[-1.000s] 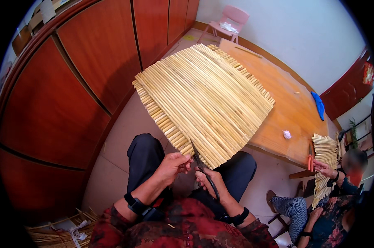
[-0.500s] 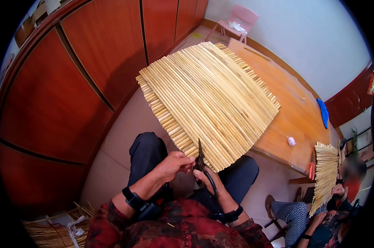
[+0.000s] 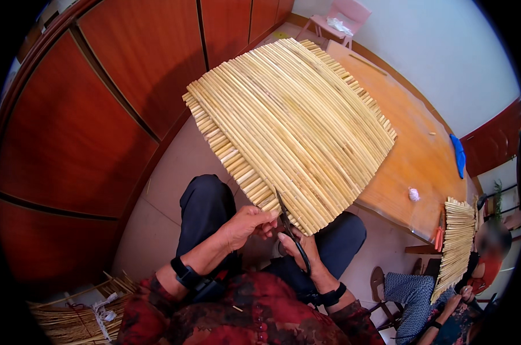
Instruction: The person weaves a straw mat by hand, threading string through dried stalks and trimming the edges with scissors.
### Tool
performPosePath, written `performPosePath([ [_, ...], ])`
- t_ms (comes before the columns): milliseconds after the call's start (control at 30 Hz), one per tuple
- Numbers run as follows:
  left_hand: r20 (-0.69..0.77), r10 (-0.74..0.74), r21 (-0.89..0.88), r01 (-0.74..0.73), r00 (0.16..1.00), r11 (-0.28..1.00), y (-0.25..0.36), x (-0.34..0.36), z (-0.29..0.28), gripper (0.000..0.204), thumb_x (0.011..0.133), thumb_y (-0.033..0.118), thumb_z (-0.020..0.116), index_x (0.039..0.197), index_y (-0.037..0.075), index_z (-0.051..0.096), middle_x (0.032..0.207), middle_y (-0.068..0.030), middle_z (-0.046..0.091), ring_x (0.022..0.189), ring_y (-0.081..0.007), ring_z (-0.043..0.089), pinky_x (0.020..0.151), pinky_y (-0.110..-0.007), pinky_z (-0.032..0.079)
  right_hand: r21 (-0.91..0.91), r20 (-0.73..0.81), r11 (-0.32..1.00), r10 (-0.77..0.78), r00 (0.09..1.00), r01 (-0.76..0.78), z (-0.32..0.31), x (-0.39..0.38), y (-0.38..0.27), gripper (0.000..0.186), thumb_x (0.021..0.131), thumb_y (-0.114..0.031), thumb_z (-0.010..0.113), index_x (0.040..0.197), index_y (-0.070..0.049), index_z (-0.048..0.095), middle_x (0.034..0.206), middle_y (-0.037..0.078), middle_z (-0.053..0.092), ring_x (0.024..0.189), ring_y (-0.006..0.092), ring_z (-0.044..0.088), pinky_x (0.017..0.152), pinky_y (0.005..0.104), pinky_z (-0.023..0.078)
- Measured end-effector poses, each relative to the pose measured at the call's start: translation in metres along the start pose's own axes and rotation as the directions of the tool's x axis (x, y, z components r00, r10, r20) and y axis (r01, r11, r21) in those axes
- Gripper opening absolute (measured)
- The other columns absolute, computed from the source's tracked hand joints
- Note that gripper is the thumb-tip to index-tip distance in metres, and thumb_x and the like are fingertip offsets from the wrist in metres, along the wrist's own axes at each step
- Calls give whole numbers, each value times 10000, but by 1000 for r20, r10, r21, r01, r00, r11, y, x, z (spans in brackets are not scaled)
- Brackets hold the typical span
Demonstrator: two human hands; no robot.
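A large mat of straw-coloured reed stalks (image 3: 295, 132) lies in two offset layers before me, its near corner over my knees. My right hand (image 3: 302, 250) holds dark scissors (image 3: 284, 214) by the handle loops, with the blades pointing up across the mat's near edge. At that same edge, just left of the blades, my left hand (image 3: 246, 226) is closed in a pinch. What lies between its thumb and finger is too small to make out. Part of the right fingers is hidden behind the scissors.
Under the mat's right side stands a wooden table (image 3: 413, 155) with a ball of pale string (image 3: 414, 194), a blue cloth (image 3: 458, 156) and red-handled pliers (image 3: 439, 237). A co-worker (image 3: 464, 299) sits at right beside a smaller reed mat (image 3: 456, 241). Bundled stalks (image 3: 79, 322) lie lower left, beside wooden cabinets (image 3: 71, 144).
The mat sits slightly higher in view. My right hand and the scissors have shifted slightly right, a little away from my left hand's pinch. The co-worker's hands have come lower and together.
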State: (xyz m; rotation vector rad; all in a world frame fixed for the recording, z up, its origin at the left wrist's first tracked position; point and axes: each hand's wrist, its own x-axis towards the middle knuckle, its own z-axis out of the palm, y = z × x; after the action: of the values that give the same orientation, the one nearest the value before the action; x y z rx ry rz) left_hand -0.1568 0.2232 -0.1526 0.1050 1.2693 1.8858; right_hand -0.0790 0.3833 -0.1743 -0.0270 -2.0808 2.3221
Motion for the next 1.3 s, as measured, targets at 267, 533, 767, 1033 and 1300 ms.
performPosePath([
  [267,-103,13,-93,-23,995,995,-2,-4,14,223,814,222,626,797,1,612,631,-36,556,564,-122,527,551,-263,452,-162,88,981,123,989,-107,-3,-6,-14,394,832,-245,562,1126,4,482,782,14,520,588,71,452,509,201,381],
  [533,-3,24,28,-24,1000,999,0,3,-2,206,789,181,657,722,-3,593,574,-17,530,471,-103,475,490,-249,428,-192,294,900,433,852,-391,-39,-63,-8,467,836,-327,533,1165,-2,466,846,24,520,714,77,481,625,201,406],
  [767,63,49,120,-56,997,991,5,2,-6,232,797,203,648,779,-25,608,597,-27,553,514,-104,509,504,-241,431,-146,146,952,289,946,-268,-33,-94,-66,354,800,-134,574,1127,-9,517,834,-7,495,781,67,471,690,193,395],
  [1033,-136,247,-166,-267,960,949,-27,-6,19,218,846,197,583,945,3,582,832,-70,607,744,-151,584,668,-279,475,-537,-142,843,-134,981,38,-43,-68,-74,463,677,-75,708,1097,-10,527,790,49,500,684,120,490,617,231,412],
  [1300,-111,325,-169,-340,939,925,-32,6,12,180,847,127,568,967,-7,581,859,-94,623,756,-161,583,681,-290,467,-776,-197,599,-525,828,196,-34,23,-108,492,645,-133,748,1075,-32,531,764,81,473,641,181,478,575,277,421],
])
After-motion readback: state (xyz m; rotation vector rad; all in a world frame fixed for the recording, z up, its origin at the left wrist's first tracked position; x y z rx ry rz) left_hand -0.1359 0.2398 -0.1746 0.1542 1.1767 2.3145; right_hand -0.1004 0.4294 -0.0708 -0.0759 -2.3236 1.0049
